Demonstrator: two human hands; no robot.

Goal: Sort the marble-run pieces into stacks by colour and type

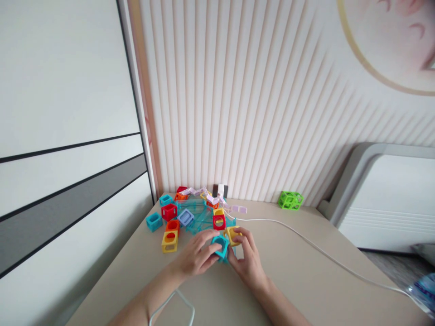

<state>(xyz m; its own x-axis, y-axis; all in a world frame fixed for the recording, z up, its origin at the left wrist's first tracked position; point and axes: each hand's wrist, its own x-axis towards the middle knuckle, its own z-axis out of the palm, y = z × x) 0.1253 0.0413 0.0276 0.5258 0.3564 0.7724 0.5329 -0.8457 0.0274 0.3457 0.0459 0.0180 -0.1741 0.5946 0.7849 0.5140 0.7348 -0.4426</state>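
Observation:
Near the middle of the table my left hand (197, 256) is closed round a teal cube block (221, 244) with an open face. Just to its right my right hand (247, 260) grips a yellow cube block (233, 235) between thumb and fingers. The two blocks are side by side at a tilt; whether they are joined I cannot tell. Right behind them stands a red cube block (219, 222) with a round hole. A translucent teal piece lies partly hidden under and behind my hands.
Left of my hands are a yellow block (169, 242), a red block (169, 211), a teal block (154, 222) and a blue-grey block (186, 218). Pale purple pieces (217, 199) lie behind. A green block (290, 200) sits by the wall. A white cable (306, 242) crosses the table.

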